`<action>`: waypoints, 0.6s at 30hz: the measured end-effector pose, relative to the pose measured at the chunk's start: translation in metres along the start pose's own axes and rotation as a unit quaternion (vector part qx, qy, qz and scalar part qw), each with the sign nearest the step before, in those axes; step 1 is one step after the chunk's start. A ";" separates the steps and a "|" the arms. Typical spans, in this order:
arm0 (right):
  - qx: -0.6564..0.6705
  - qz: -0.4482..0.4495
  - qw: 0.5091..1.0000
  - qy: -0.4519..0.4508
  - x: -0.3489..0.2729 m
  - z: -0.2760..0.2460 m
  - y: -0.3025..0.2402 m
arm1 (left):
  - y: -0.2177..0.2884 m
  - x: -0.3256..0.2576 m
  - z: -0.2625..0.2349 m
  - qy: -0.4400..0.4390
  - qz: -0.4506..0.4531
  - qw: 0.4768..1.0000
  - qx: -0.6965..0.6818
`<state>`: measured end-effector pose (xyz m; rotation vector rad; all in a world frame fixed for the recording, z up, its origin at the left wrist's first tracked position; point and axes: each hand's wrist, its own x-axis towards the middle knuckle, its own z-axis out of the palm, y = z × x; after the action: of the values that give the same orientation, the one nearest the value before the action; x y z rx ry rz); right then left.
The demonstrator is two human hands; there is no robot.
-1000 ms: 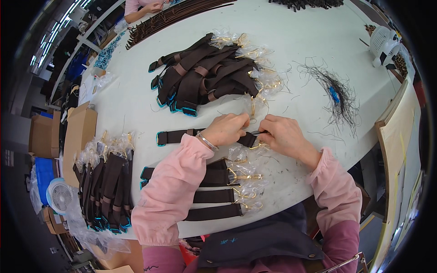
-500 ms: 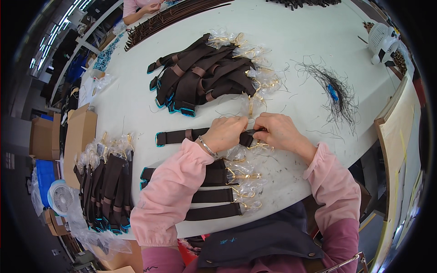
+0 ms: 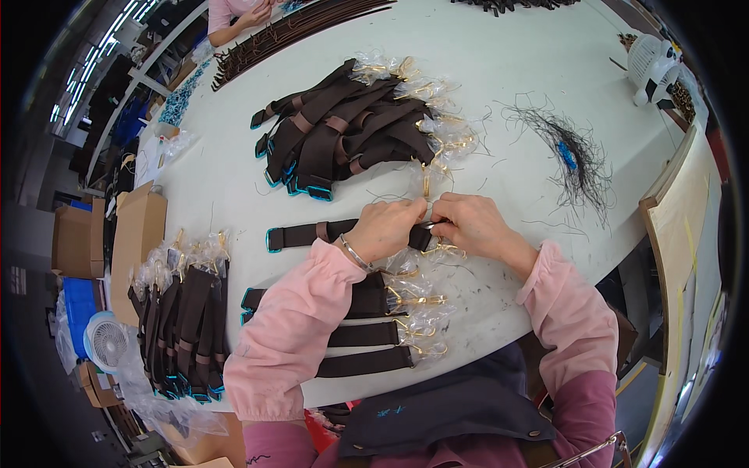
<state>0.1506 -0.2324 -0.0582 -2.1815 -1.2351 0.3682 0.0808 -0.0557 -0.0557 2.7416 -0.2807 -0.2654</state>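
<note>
A dark brown webbing strap point(image 3: 296, 236) lies across the table in front of me, with a turquoise buckle point(image 3: 272, 240) at its left end and a brown keeper loop. My left hand point(image 3: 388, 228) is closed on the strap near its right end, knuckles up. Close against it, my right hand point(image 3: 473, 224) pinches at that same end, fingertips together; a small shiny bit shows there, too small to name. Below the fingers, a gold hook in clear plastic point(image 3: 446, 249) hangs off the strap's end. Several similar straps point(image 3: 363, 335) lie nearer me, partly under my left sleeve.
A large strap pile point(image 3: 343, 132) lies beyond my hands, another bundle point(image 3: 187, 320) at left. A tangle of black threads point(image 3: 576, 160) lies to the right. Small fans point(image 3: 654, 69) stand at the far right and left. Another person's hand point(image 3: 253, 17) shows at the top.
Both hands stay at the strap's right end, with only a slight shift of the right fingers. The whole view has moved a little.
</note>
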 end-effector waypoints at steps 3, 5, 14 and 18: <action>-0.006 -0.005 1.000 0.003 0.000 0.001 -0.001 | -0.002 0.000 0.002 0.001 -0.002 1.000 -0.001; -0.007 -0.016 1.000 0.013 -0.001 0.003 -0.001 | -0.004 0.000 0.003 0.000 -0.007 1.000 0.001; -0.052 -0.043 0.996 0.055 -0.031 -0.013 -0.015 | 0.000 -0.028 -0.017 0.035 0.120 0.987 -0.105; -0.105 -0.099 0.987 0.066 -0.043 -0.004 -0.010 | 0.008 -0.031 -0.001 0.029 0.139 0.990 0.006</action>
<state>0.1230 -0.2665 -0.0513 -2.1891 -1.4543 0.0106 0.0494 -0.0559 -0.0472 2.6731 -0.6416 -0.1088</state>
